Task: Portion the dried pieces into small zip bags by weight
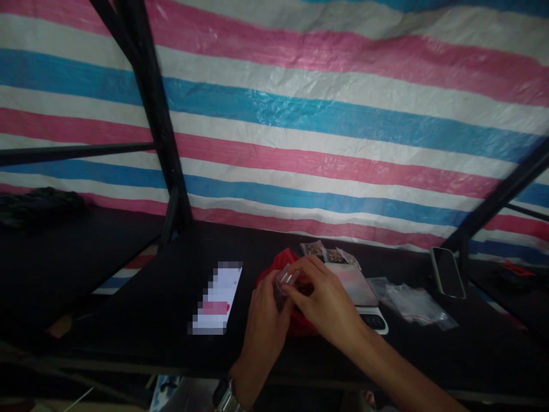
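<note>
Over a red plastic bag (281, 260), my two hands meet at a small clear zip bag (286, 278). My left hand (266, 302) has its fingers closed around the bag's lower part. At its upper edge, the thumb and fingers of my right hand (315, 286) pinch the plastic. Dark contents show in the red bag behind my right fingers, too dim to name. Just right of the hands stands a flat kitchen scale (354, 286) with a bare plate. Behind it lie several filled zip bags (332, 253) holding small brownish pieces.
A pile of flat clear zip bags (414, 303) lies right of the scale. Farther right, a phone (447, 273) leans near a black frame post. A pixelated bright sheet or screen (218, 297) lies left. A striped tarp (321, 126) hangs behind the black table (171, 286).
</note>
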Tool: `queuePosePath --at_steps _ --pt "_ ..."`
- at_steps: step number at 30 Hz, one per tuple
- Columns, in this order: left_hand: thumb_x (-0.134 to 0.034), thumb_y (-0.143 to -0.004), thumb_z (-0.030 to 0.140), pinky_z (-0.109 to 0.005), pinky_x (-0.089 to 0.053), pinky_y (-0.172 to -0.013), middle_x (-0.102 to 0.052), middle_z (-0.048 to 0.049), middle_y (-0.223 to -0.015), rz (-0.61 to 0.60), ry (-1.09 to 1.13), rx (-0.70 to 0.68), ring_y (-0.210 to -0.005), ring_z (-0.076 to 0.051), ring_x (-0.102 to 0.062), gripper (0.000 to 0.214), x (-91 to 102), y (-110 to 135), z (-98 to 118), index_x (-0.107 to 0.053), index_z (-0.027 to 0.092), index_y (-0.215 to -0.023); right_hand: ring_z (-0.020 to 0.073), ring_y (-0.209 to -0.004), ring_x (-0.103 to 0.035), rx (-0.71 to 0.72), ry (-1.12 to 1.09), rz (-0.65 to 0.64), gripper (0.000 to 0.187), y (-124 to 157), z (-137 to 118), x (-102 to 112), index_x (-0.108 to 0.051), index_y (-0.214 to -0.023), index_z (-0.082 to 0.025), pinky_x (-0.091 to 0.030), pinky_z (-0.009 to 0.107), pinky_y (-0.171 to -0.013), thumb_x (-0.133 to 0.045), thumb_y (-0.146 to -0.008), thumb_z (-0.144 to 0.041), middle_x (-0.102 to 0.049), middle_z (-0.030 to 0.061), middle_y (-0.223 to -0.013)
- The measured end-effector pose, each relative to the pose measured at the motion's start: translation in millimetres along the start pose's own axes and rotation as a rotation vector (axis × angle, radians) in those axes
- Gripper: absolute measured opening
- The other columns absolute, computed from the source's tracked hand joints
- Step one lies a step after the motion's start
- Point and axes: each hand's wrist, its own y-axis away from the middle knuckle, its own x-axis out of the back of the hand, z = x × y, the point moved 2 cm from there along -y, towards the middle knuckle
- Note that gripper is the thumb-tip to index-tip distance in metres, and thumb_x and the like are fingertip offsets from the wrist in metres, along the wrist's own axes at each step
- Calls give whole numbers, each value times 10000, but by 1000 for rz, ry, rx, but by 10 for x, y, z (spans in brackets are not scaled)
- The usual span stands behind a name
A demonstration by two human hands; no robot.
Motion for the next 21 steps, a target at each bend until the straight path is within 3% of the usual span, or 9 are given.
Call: queuePosePath --at_steps 3,6,9,11,13,17,21 --pt "-594 -945 381 -578 -505 -1088 -709 -159 -1321 12 56 38 -1232 -333 -673 407 59 -28 31 -600 202 -1311 201 -985 -701 -12 -75 76 145 -40 0 74 -696 -991 -250 -549 331 -919 -761 -899 -159 -700 32 -1090" --pt "-603 -946 447 -530 -545 -1031 -734 -146 -1259 93 68 113 -1159 -320 -708 393 137 16 99 -622 212 -1260 209 -980 -707 -88 5 128 127 -74 77 177 -688 -1017 -242 -529 321 -875 -739 -914 -186 -730 42 -1094" --pt "-637 -917 520 -510 -573 -965 -779 -127 -1164 178 38 171 -1075 -333 -744 400 146 233 205 -665 238 -1199 227 -917 -715 -216 213 -106 114 -55 199 200 -691 -1001 -235 -479 314 -780 -755 -909 -215 -761 49 -1036" --pt "-659 -906 537 -467 -588 -937 -810 -100 -1098 108 53 162 -1021 -320 -774 387 72 449 280 -691 263 -1176 248 -933 -723 -276 340 -294 127 -4 261 175 -705 -1018 -228 -455 319 -766 -765 -906 -221 -769 66 -1032" --pt "-596 -956 487 -416 -586 -929 -823 -69 -1082 33 71 175 -1002 -288 -788 306 -23 663 326 -707 295 -1167 277 -1010 -725 -283 442 -393 131 48 277 141 -717 -1048 -220 -453 333 -800 -747 -920 -214 -770 89 -1081" --pt "-593 -941 477 -376 -574 -869 -830 -76 -1074 -95 101 258 -992 -289 -789 306 -158 901 319 -711 299 -1160 302 -1118 -708 -257 577 -447 102 83 232 66 -724 -1046 -201 -465 349 -872 -673 -963 -175 -755 127 -1195" --pt "-563 -950 524 -371 -552 -864 -814 -107 -1089 -160 187 325 -996 -288 -763 331 -206 885 291 -705 274 -1112 288 -1139 -703 -217 649 -460 220 32 269 34 -721 -1053 -194 -469 333 -848 -547 -983 -77 -741 139 -1236"
